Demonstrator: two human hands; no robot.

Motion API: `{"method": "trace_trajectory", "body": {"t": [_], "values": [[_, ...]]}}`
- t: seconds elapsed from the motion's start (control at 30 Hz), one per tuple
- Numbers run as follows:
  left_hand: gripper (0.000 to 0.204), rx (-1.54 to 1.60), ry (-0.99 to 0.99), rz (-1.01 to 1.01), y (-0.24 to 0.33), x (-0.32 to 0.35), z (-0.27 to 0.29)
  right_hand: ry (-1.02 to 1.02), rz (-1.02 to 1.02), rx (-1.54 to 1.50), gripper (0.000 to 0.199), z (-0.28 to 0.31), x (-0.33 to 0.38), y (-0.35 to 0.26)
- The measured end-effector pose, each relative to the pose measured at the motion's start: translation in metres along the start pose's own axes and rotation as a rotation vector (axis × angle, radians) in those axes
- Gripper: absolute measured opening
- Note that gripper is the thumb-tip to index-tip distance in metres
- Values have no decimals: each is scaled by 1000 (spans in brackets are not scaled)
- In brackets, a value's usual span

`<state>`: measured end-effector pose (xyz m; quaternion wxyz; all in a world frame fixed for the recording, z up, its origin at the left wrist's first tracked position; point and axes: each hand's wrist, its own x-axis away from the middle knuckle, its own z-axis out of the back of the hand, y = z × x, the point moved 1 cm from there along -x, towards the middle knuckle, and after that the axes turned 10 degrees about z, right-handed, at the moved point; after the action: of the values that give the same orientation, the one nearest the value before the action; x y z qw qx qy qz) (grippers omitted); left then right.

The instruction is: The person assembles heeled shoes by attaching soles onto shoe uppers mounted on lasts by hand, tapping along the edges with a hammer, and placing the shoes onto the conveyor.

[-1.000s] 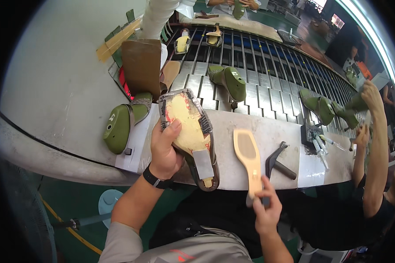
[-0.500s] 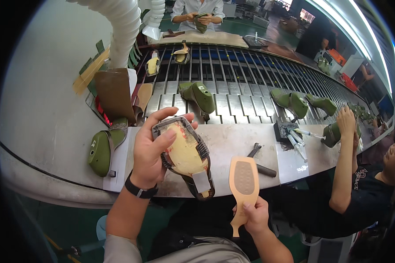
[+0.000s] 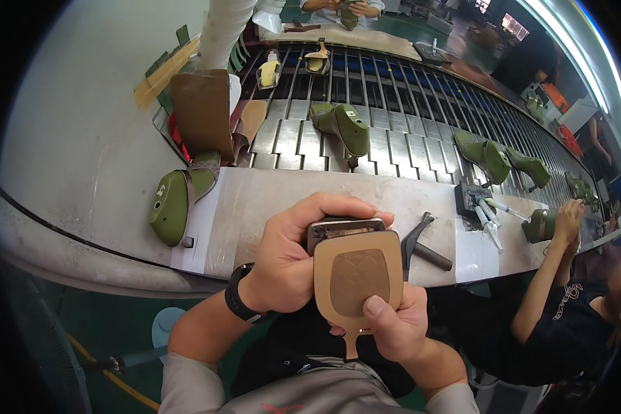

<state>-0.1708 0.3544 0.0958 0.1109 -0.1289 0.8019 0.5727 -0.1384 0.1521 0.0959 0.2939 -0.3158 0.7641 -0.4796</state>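
Note:
My left hand (image 3: 283, 255) grips a shoe on its last (image 3: 324, 232), its toe end showing and the rest hidden behind a sole. The sole (image 3: 359, 283), tan with a darker brown patch in the middle and a narrow tail toward me, is pinched in my right hand (image 3: 397, 321), thumb on its face. It is held over the underside of the shoe; whether the two touch I cannot tell. Just right of them a hammer (image 3: 431, 255) lies on the worktable (image 3: 269, 200).
Green heeled shoes lie on the table's left end (image 3: 171, 207) and the metal conveyor (image 3: 300, 145). A dark block (image 3: 468, 199) with syringes (image 3: 490, 224) stands right of the hammer. A co-worker's hands (image 3: 568, 222) hold another green shoe. A white hose (image 3: 224, 31) hangs at upper left.
My right hand has lifted the sole up and left, over the shoe. The shoe's pale underside is now covered and tilted away. The surroundings have shifted rightward and up in view.

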Motion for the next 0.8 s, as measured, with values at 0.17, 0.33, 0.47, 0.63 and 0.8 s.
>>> {"method": "trace_trajectory", "body": {"t": [0.17, 0.33, 0.47, 0.63, 0.8], "values": [[62, 324, -8, 122, 5, 5, 3, -1, 47, 119, 30, 1, -2, 8], [86, 88, 7, 69, 2, 10, 3, -20, 78, 161, 29, 2, -4, 13], [76, 28, -53, 37, 1, 12, 9, -19, 90, 177, 29, -1, -6, 12], [73, 39, -55, 21, 0, 14, 9, -90, 28, 173, 30, 0, -6, 11], [72, 43, -55, 28, 1, 16, 11, -118, -5, 191, 34, 5, -4, 11]]}}
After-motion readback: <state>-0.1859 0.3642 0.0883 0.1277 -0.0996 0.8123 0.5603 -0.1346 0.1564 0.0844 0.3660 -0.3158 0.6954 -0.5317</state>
